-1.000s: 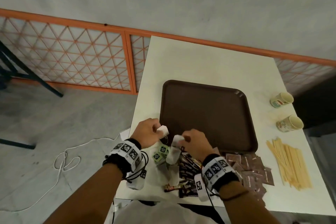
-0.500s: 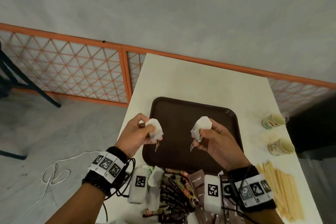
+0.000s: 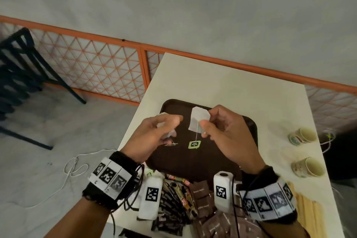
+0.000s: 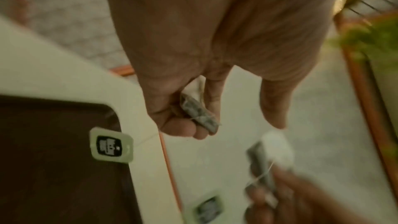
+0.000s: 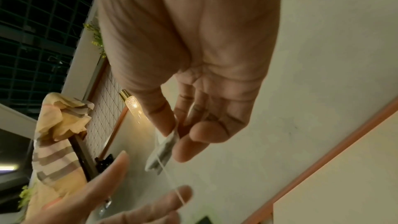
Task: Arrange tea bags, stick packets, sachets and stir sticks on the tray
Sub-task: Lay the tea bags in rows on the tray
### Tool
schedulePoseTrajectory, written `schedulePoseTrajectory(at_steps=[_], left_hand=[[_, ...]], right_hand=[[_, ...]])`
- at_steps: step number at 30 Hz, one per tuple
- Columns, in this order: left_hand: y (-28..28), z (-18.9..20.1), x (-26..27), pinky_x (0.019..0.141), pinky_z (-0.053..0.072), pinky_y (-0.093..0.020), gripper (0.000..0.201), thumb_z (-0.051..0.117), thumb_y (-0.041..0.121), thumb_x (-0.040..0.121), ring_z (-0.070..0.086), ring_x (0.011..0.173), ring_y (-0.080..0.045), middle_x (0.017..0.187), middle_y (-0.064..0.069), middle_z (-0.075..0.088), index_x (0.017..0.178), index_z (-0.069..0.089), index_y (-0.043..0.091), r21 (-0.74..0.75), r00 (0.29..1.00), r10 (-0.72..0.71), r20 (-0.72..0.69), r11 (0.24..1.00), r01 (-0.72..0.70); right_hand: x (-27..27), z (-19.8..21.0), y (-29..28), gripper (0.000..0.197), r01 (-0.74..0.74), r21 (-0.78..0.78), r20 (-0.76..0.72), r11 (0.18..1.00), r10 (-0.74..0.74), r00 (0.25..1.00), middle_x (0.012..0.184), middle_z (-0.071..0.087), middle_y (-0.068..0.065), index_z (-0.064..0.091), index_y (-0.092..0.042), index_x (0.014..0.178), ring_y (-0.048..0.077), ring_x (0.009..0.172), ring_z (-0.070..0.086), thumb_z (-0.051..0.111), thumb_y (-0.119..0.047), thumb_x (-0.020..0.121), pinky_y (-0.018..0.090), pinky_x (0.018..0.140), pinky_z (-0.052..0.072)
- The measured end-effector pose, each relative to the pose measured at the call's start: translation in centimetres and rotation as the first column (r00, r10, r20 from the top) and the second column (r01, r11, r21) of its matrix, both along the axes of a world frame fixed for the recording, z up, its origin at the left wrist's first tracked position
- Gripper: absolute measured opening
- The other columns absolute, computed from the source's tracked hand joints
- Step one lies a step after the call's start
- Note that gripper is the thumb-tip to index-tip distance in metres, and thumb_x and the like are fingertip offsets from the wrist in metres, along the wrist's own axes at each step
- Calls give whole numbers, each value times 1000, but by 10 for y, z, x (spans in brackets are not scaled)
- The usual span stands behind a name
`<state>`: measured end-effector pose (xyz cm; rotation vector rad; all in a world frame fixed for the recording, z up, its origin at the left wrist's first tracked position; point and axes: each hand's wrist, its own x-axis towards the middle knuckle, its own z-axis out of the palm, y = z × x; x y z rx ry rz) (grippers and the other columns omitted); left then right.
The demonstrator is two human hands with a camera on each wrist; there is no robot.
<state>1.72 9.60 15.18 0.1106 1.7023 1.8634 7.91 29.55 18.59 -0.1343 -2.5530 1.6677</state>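
Note:
Over the brown tray [image 3: 216, 160], each hand holds a white tea bag in the air. My left hand [image 3: 170, 127] grips one tea bag [image 3: 164, 122] in its curled fingers, seen close in the left wrist view as the tea bag [image 4: 198, 113]; its green tag [image 4: 112, 146] dangles over the tray's corner. My right hand [image 3: 206, 120] pinches the other tea bag [image 3: 200, 120] between thumb and fingertips, and that bag's green tag [image 3: 194, 144] hangs on its string. The right wrist view shows this pinched tea bag [image 5: 163, 152].
On the white table [image 3: 222, 87], dark stick packets [image 3: 173, 201] and brown sachets [image 3: 202, 197] lie heaped at the near edge. Wooden stir sticks [image 3: 309, 216] lie at the near right. Two paper cups [image 3: 303, 136] [image 3: 309, 167] lie right of the tray. An orange lattice fence [image 3: 96, 71] runs behind.
Both hands have risen from the near pile, each with a tea bag, to a spot above the tray. The bags' tags now hang down on their strings.

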Motion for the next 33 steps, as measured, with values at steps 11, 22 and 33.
schedulePoseTrajectory(at_steps=[11,22,33], left_hand=[[8,3,-8,60,50,-23,7,69,18,88,62,64,-14,78,-5,71,83,73,15,-155,930,-280,-240,956,248],[-27,4,-63,57,48,-21,12,77,23,82,61,58,-7,69,5,67,78,71,13,-406,804,-592,-57,749,523],[-30,-6,-77,51,47,-15,16,73,29,86,62,53,-5,65,2,68,75,68,18,-539,720,-693,10,603,588]], right_hand=[[-12,-33,11,7,35,172,64,984,-47,997,85,72,-5,62,-21,97,11,71,69,63,-15,94,29,68,59],[-16,-46,-43,14,-101,-138,322,985,141,936,87,75,3,74,-17,102,11,65,67,61,-15,95,20,59,53],[-30,-49,-51,21,-89,-134,414,987,137,900,81,74,5,73,-14,103,7,62,62,52,-19,101,17,56,49]])
